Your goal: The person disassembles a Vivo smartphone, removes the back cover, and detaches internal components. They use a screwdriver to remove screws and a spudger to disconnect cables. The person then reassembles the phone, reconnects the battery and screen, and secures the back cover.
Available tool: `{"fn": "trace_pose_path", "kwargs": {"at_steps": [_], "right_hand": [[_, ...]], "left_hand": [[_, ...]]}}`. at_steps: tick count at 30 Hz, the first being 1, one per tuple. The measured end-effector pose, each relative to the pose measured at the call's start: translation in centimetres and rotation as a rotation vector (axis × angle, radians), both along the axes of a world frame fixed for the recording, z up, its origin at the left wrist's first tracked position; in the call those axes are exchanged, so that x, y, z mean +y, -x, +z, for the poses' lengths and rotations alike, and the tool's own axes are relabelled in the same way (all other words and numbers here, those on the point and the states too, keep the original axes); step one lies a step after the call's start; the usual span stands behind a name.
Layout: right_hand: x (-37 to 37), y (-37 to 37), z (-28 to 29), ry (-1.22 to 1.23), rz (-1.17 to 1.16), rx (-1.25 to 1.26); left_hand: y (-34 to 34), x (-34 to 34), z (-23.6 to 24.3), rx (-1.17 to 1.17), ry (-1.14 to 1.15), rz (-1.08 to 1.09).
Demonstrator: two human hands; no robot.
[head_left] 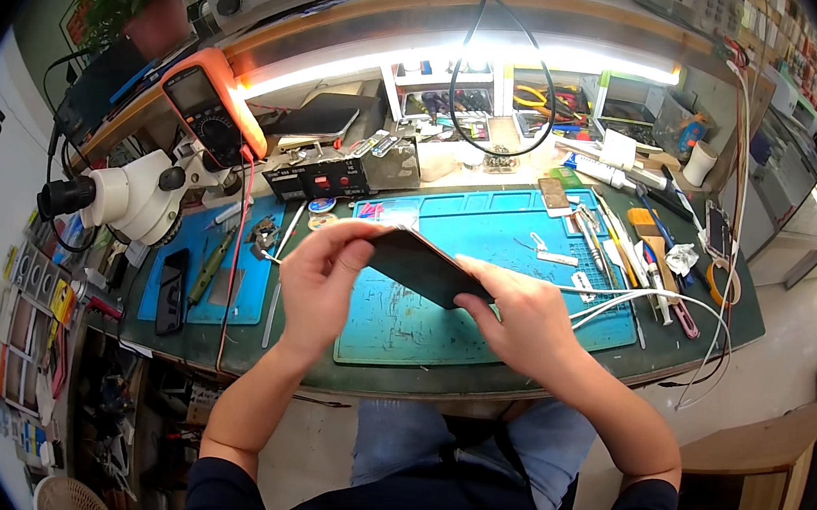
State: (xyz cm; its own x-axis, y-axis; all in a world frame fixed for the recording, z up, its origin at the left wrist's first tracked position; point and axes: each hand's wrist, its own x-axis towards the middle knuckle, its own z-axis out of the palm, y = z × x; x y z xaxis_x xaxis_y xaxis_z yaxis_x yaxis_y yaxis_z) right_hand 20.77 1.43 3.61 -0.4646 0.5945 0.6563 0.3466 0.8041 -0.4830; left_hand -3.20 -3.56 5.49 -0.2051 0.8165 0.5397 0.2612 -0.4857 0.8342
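Note:
Both hands hold up a dark, thin phone (427,269) above the blue work mat (400,339), its face tilted. My left hand (325,276) pinches the left end, thumb in front and fingers behind. At the other end, my right hand (522,312) grips with the thumb on the near face and the fingers over the far edge. A white cable (613,296) runs rightward from beside my right hand; whether it joins the phone cannot be seen. Small white parts (556,258) lie on the mat beyond my right hand.
Left stand a microscope (131,191), an orange multimeter (210,110) and a smaller mat with another phone (172,290). Brushes (654,241), pens and tape (722,285) crowd the right. Tool bins (549,105) line the back under a bright lamp, and a black cable loop (457,81) hangs there.

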Motion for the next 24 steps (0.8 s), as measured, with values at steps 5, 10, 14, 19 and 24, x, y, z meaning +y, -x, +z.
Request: {"fn": "trace_pose_path", "kwargs": {"at_steps": [5,10,14,19,24], "right_hand": [[-0.3,0.1,0.2,0.110,0.036,0.005],[-0.5,-0.3,0.2,-0.009,-0.009,0.016],[-0.8,-0.5,-0.1,-0.039,-0.030,-0.004],[-0.8,-0.6,0.3,-0.072,0.036,-0.018],[-0.3,0.3,0.0,-0.109,0.145,0.032]], "left_hand": [[3.2,1.5,-3.2,-0.546,0.101,-0.196],[3.4,1.2,-2.9,-0.375,0.066,-0.222],[1.9,0.4,-0.4,0.541,-0.251,0.043],[1.1,-0.9,0.5,0.669,-0.246,0.027],[-0.3,-1.2,-0.7,0.609,-0.183,0.005]]}}
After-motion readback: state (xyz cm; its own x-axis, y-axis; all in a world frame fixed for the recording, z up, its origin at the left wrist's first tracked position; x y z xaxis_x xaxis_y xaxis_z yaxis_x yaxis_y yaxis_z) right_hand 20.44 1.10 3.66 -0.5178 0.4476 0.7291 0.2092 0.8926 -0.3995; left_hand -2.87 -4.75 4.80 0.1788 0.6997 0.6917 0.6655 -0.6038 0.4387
